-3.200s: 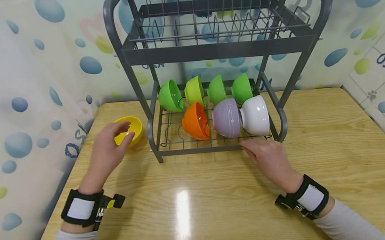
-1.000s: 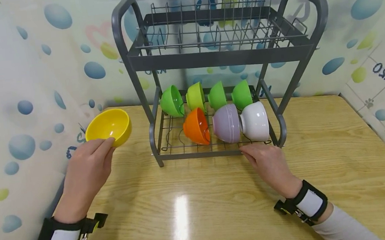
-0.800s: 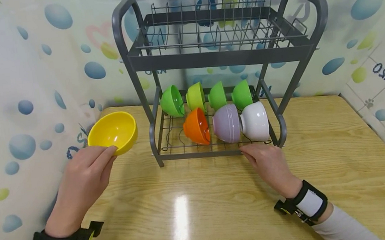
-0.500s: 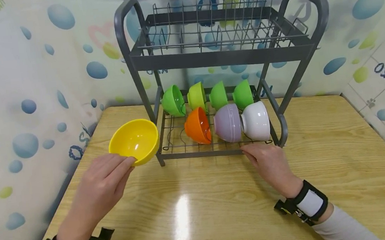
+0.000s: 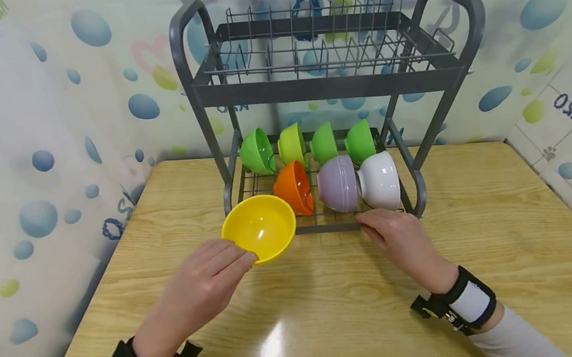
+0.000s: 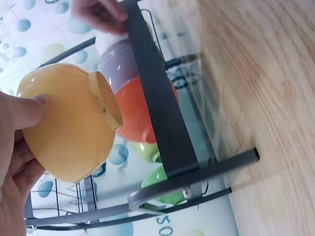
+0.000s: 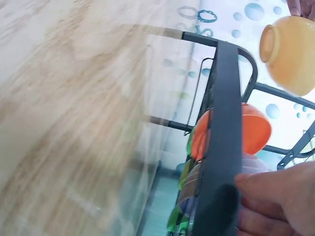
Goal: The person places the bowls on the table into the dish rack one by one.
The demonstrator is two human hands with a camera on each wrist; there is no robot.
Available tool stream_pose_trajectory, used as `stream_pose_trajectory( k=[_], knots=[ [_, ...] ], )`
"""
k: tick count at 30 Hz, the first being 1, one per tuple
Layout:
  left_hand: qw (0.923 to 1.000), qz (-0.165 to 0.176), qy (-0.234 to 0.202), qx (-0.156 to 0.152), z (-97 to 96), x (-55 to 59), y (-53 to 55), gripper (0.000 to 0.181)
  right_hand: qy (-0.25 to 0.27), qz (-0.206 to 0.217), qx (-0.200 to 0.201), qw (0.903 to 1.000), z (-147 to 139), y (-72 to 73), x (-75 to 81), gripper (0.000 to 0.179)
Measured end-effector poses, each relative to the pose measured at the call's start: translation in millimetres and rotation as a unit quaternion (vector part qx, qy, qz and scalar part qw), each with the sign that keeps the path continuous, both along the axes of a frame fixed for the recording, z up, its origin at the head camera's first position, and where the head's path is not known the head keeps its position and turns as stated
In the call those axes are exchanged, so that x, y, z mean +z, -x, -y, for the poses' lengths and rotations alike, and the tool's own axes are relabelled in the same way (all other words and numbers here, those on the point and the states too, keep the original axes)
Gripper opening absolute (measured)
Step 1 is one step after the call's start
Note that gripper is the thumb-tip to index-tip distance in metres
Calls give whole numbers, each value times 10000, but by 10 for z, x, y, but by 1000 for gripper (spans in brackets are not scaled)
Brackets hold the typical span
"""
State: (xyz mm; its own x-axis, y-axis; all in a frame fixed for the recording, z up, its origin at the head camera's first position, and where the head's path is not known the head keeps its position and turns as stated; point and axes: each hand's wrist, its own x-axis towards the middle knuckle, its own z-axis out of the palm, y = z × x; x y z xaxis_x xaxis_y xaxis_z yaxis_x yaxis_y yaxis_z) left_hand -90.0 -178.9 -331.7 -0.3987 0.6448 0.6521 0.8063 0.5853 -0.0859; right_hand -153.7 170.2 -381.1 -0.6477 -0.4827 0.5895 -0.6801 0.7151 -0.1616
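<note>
My left hand (image 5: 208,281) pinches the near rim of a yellow bowl (image 5: 261,227), held in the air before the front left of the dark grey dish rack (image 5: 329,87). Its opening tilts up toward the head camera; the left wrist view shows the thumb on the outer wall and the foot ring. My right hand (image 5: 406,241) grips the rack's lower front rail, its thumb against the bar in the right wrist view. On the lower shelf, an orange bowl (image 5: 292,189), a purple bowl (image 5: 337,185) and a white bowl (image 5: 380,181) stand on their sides in the front row.
Behind them stands a back row of green bowls (image 5: 324,143), also on edge. The upper tier (image 5: 310,55) is a wire basket with upright dividers. The rack stands on a wooden table (image 5: 498,238) against a patterned wall (image 5: 52,109).
My left hand has taken the yellow bowl from the table left of the rack, lifted it, and carried it right to the rack's front. My right hand has stayed on the rail.
</note>
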Motion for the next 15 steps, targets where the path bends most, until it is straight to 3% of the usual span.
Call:
stream_pose_trajectory(
  k=[5, 9, 15],
  knots=[
    [9998, -13, -4, -206, -103, -53, 19, 34, 8, -31, 479, 9988, 54, -63, 171, 37],
    [9995, 123, 118, -272, -154, -83, 23, 26, -92, -147, 1098, 9938, 166, -136, 350, 50],
    [9985, 210, 284, -425, -251, -91, 30, 24, -131, -628, 2372, 9693, 357, -181, 497, 53]
  ],
)
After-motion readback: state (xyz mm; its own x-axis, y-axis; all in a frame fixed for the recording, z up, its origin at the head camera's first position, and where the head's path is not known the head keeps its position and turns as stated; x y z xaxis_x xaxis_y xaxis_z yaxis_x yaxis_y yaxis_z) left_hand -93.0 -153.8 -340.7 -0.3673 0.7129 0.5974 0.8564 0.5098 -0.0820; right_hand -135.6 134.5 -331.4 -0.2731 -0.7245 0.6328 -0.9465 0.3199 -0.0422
